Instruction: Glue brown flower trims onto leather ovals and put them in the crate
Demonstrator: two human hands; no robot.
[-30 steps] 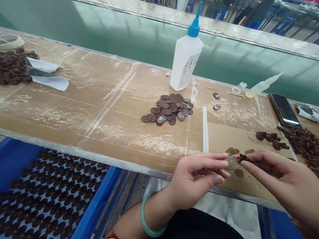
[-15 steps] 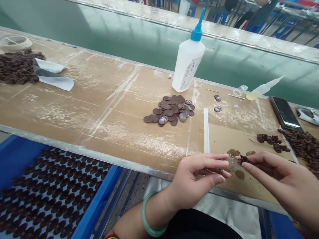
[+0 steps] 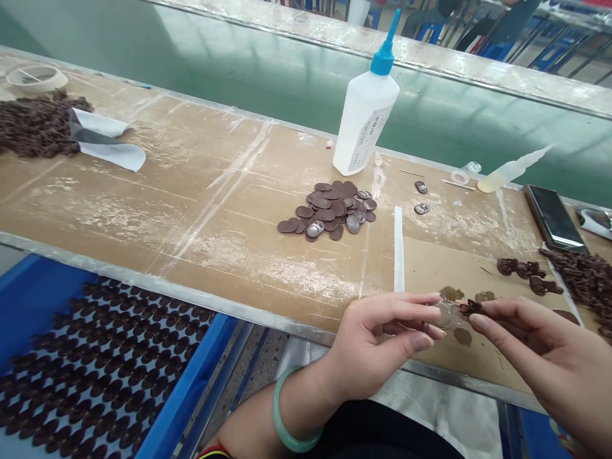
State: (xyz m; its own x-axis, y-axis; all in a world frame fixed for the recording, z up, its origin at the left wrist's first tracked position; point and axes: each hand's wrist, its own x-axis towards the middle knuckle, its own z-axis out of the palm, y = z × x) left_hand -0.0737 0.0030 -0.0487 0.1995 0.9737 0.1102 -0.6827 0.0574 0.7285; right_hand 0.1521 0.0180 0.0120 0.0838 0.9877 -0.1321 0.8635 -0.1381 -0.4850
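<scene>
My right hand (image 3: 540, 347) pinches a small dark brown moulded piece (image 3: 471, 308) between thumb and fingertips. Opposite it, my left hand (image 3: 382, 338) is curled, thumb and fingers close together; a dark sliver shows between them, but I cannot make out what it is. Below the fingertips lies a cardboard sheet (image 3: 430, 258) with wet, glossy glue spots (image 3: 462, 336). Several similar moulded pieces (image 3: 520, 268) lie right of there. A pile of brown oval discs (image 3: 329, 207) is on the table, left of and beyond my hands.
A white bottle with a blue nozzle (image 3: 366, 121) stands behind the discs. Farther right are a small dropper bottle (image 3: 514, 171), a phone (image 3: 554, 218) and a heap of brown pieces (image 3: 583, 280). Another heap (image 3: 38, 124) lies far left. A blue tray (image 3: 179, 389) holds rows of brown pieces.
My right hand has drawn slightly right with the brown moulded piece, widening the gap to my left hand. The left hand keeps nearly the same pose; the view has shifted slightly.
</scene>
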